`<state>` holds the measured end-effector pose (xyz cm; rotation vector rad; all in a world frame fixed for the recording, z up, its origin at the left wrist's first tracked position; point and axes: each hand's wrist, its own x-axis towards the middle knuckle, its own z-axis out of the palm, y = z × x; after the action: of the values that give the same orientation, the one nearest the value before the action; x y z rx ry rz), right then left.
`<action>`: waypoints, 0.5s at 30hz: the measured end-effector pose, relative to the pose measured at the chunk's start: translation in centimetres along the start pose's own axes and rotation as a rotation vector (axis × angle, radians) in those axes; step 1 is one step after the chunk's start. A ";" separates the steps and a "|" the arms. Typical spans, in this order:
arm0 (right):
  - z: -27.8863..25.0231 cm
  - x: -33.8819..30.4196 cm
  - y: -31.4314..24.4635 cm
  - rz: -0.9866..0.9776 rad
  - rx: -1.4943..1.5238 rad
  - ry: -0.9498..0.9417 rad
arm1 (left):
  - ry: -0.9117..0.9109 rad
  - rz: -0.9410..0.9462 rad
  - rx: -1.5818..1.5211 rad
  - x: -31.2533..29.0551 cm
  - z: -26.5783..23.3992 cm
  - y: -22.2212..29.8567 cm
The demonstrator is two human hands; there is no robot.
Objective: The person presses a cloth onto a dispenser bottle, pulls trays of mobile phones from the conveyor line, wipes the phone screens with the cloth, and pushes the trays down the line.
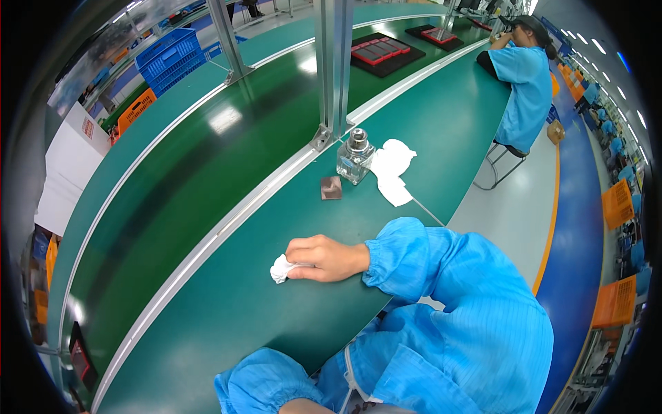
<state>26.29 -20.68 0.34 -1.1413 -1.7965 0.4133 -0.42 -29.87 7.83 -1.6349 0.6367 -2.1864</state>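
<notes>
My right hand (324, 258) rests on the green bench (241, 331), fingers closed round a crumpled white wipe (280, 269) whose bunched end pokes out past the fingertips. Only a bit of bare wrist beyond the left sleeve (265, 378) shows at the lower edge; my left hand itself is outside the picture. Farther along the bench lies a small square brownish plate (331, 188) with a shiny face. Beside it stands a square clear glass bottle (354, 164) with a metal top. White wipes (394, 160) lie spread against the bottle's right side.
A metal post (334, 69) rises from the rail (227, 224) between bench and dark green conveyor (186, 172). Red trays (379, 50) on black mats sit farther up the conveyor. Blue crates (169, 61) stand beyond. A seated co-worker (517, 90) is at the far right.
</notes>
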 end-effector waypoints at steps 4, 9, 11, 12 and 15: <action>0.3 0.1 0.3 0.007 0.019 0.000 | 0.094 0.051 0.182 0.5 0.9 -1.5; 0.0 0.3 0.2 -0.001 0.007 -0.005 | 0.108 0.029 0.141 0.2 0.3 -0.4; -0.1 0.2 0.1 0.010 0.009 -0.007 | 0.106 0.034 0.137 0.7 0.9 -1.4; -0.1 0.2 0.1 0.017 0.011 -0.010 | 0.103 0.041 0.136 1.0 1.2 -2.0; 0.1 0.1 0.3 0.008 0.009 -0.012 | 0.084 0.065 0.137 1.8 2.1 -3.5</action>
<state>26.33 -20.42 0.16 -1.1424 -1.7987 0.4338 1.07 -28.14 11.73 -1.4405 0.5422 -2.2091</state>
